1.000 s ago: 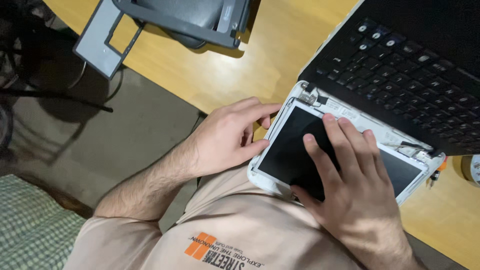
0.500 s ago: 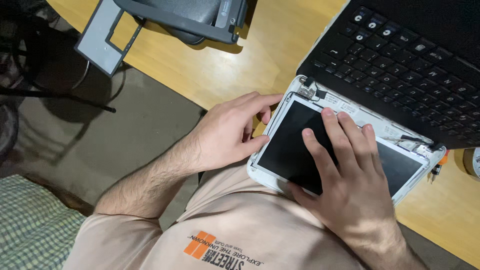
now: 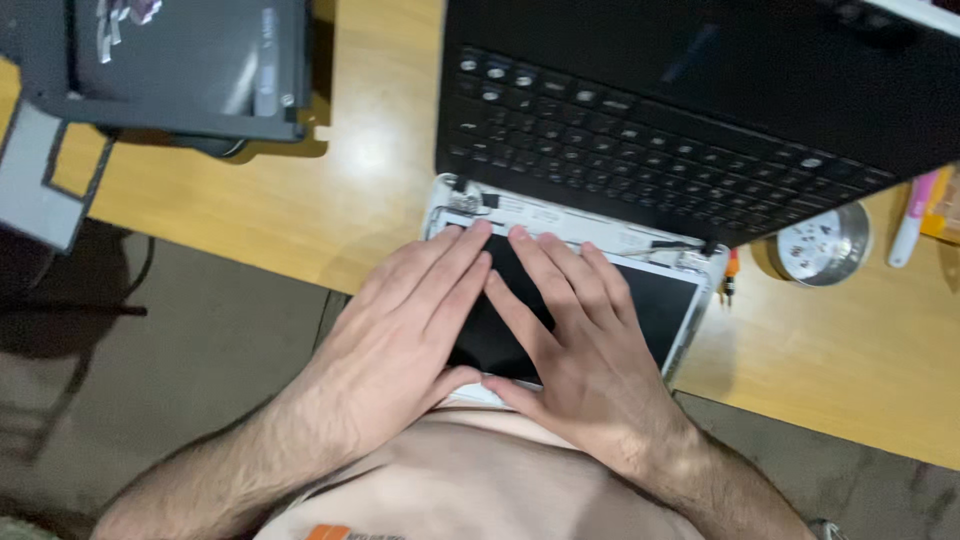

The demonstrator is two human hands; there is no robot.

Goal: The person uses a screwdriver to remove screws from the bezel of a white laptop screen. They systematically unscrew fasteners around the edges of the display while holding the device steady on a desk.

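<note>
Both hands lay flat on a small tablet [image 3: 655,305] with a black screen and a white frame. It sat at the near edge of the wooden table [image 3: 300,215], just in front of the person's body. The left hand [image 3: 400,345] was spread open with its fingers straight and close together, covering the left part of the screen. Its fingertips reached the top of the frame. The right hand [image 3: 580,350] was also open and flat, its fingers fanned slightly across the middle of the screen. The two hands touched along their inner edges, forming a wedge. Neither one pinched or gripped anything; both only pressed down on the glass. Between them they hid most of the screen, leaving only its right part visible.

The far side of the tablet lay against the front edge of a black laptop [image 3: 640,120], whose keyboard stood just behind the fingertips. The top strip of the white frame looked open, with small parts and thin wires showing. A small screwdriver [image 3: 730,275] with an orange handle lay just beside the tablet's right corner. Near that stood a round metal tin [image 3: 815,245], and a pink and white pen [image 3: 912,215] lay further right. A dark grey device [image 3: 170,65] sat at the far left of the table, well apart from the hands.
</note>
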